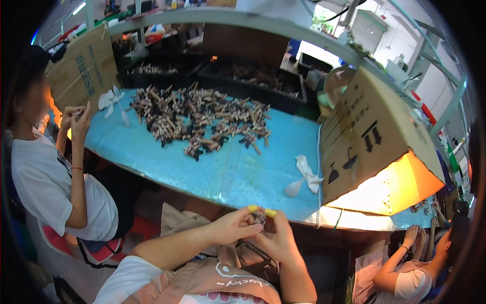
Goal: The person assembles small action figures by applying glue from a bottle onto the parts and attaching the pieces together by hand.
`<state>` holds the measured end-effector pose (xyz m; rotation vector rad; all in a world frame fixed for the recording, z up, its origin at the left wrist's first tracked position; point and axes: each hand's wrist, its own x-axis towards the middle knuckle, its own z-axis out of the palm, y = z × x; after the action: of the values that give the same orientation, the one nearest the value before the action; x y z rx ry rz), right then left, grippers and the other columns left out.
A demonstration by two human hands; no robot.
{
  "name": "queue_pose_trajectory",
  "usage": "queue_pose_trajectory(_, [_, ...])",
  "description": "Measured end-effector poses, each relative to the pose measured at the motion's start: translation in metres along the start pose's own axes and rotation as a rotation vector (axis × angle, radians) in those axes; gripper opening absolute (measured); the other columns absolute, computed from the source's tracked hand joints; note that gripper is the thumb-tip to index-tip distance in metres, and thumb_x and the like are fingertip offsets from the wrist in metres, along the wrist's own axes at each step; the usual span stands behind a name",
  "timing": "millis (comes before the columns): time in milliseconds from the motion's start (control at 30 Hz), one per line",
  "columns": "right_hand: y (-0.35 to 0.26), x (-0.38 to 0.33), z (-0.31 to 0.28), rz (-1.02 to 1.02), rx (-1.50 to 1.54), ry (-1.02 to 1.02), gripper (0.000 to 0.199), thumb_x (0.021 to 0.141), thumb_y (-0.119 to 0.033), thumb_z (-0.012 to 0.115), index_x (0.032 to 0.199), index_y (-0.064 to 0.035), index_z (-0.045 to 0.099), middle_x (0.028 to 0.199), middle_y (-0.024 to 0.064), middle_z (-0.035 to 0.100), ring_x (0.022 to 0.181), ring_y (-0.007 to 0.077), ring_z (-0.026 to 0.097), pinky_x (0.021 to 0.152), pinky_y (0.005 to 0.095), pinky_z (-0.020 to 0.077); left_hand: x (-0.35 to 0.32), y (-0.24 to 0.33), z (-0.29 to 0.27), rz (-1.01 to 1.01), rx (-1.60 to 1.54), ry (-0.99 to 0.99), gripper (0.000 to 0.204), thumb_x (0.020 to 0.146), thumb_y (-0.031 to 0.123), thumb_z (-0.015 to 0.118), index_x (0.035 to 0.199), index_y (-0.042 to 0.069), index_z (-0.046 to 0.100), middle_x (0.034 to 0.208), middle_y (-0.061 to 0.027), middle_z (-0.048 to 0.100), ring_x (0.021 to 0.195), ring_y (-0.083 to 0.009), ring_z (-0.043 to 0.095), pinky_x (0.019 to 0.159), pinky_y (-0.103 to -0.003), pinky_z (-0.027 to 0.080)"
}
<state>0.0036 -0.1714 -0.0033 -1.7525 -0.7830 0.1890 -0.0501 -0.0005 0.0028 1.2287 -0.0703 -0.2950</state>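
Both my hands meet just off the near edge of a blue table [228, 172]. Between the fingertips of my left hand [234, 226] and my right hand [277, 234] is a small dark-and-pale moulded piece [259, 218], partly hidden by the fingers. Yellow covers wrap a fingertip on each hand. Farther off, a loose pile of small brown, black and cream pieces [197, 119] spreads over the tabletop; their exact kind is too small to tell. To the right of my hands lie a white squeeze bottle [292, 188] and a crumpled white cloth [307, 169].
A cardboard box [362, 126], lit from inside, stands at the right. Black trays [202, 78] of similar pieces line the back. At the left, a co-worker [66, 172] holds something small; another person [405, 273] sits at the right. A second white bottle [125, 118] stands left of the pile.
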Motion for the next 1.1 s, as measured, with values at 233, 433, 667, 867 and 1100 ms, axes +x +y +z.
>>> queue_pose_trajectory(233, [-0.033, -0.010, 0.000, -0.185, -0.097, -0.071, 0.052, 0.069, -0.013, 0.077, 0.111, 0.0022, 0.051, 0.107, 0.0170, 0.052, 0.100, 0.0290, 0.054, 0.087, 0.0358, 0.0435, -0.018, 0.007, -0.021, -0.176, 0.032, 0.228, 0.049, 0.095, 0.041, 0.046, 0.135, 0.015, 0.035, 0.079, -0.0031, 0.058, 0.070, -0.0121, 0.055, 0.060, -0.026, 0.045])
queue_pose_trajectory(433, [-0.007, 0.018, -0.013, -0.211, -0.217, 0.092, 0.051, 0.067, -0.013, 0.077, 0.108, 0.0019, 0.051, 0.099, 0.0152, 0.053, 0.093, 0.0292, 0.054, 0.082, 0.0371, 0.0430, -0.083, -0.037, -0.047, -0.208, 0.919, 0.027, 0.031, 0.088, 0.034, 0.056, 0.100, 0.006, 0.059, 0.073, -0.0073, 0.062, 0.066, -0.0200, 0.060, 0.061, -0.033, 0.046])
queue_pose_trajectory(667, [0.021, 0.062, 0.011, -0.311, -0.397, 0.117, 0.048, 0.068, -0.017, 0.075, 0.106, -0.0002, 0.051, 0.099, 0.0151, 0.053, 0.092, 0.0328, 0.051, 0.080, 0.0402, 0.0394, -0.120, -0.068, -0.060, -0.551, 1.099, 0.005, 0.035, 0.081, 0.025, 0.061, 0.111, 0.007, 0.058, 0.098, -0.0130, 0.060, 0.091, -0.0293, 0.059, 0.077, -0.038, 0.047])
queue_pose_trajectory(867, [0.025, 0.060, 0.009, -0.291, -0.429, 0.078, 0.049, 0.068, -0.019, 0.074, 0.107, -0.0005, 0.050, 0.100, 0.0149, 0.052, 0.095, 0.0329, 0.050, 0.081, 0.0407, 0.0375, -0.113, -0.068, -0.052, -0.488, 1.415, -0.135, 0.045, 0.079, 0.017, 0.060, 0.123, 0.012, 0.054, 0.118, -0.0131, 0.052, 0.106, -0.0335, 0.050, 0.092, -0.037, 0.041])
queue_pose_trajectory(1100, [0.023, 0.057, 0.006, -0.307, -0.409, 0.061, 0.051, 0.068, -0.020, 0.074, 0.109, -0.0011, 0.049, 0.101, 0.0146, 0.052, 0.096, 0.0333, 0.049, 0.082, 0.0409, 0.0373, -0.095, -0.049, -0.044, 0.020, 1.861, -0.286, 0.040, 0.073, 0.023, 0.064, 0.112, 0.013, 0.060, 0.095, -0.0028, 0.064, 0.099, -0.0207, 0.054, 0.078, -0.035, 0.043])
